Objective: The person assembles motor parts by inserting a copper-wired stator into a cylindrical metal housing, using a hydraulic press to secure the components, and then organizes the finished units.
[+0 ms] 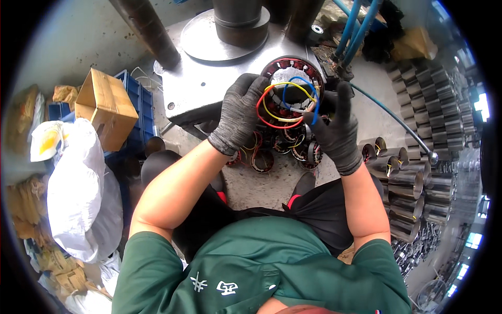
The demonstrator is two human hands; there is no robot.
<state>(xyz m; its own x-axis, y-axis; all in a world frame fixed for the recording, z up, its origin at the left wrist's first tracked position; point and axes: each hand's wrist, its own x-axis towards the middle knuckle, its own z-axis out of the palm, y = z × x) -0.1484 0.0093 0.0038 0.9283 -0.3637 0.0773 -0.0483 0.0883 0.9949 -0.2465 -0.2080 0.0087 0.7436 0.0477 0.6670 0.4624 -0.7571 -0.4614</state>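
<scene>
A round motor stator (268, 68), a dark ring with red windings inside, is at the front edge of the metal press bed. Red, yellow and blue lead wires (278, 125) loop out of it toward me. My left hand (238, 112), in a dark grey knit glove, grips the ring's left side, its fingertips partly hidden. My right hand (337, 131), gloved alike, is beside the ring's right side with thumb and forefinger spread apart. Its thumb is by the blue wire; its other fingers are partly hidden. Below the hands, several more wired stators (261, 161) lie on the floor.
A press with a thick ram (238, 21) and a round plate (196, 39) stands ahead. Stacked metal cylinders (410, 183) line the right, near a blue hose (389, 107). At left are a cardboard box (112, 104), blue crates (133, 97) and a white sack (76, 193).
</scene>
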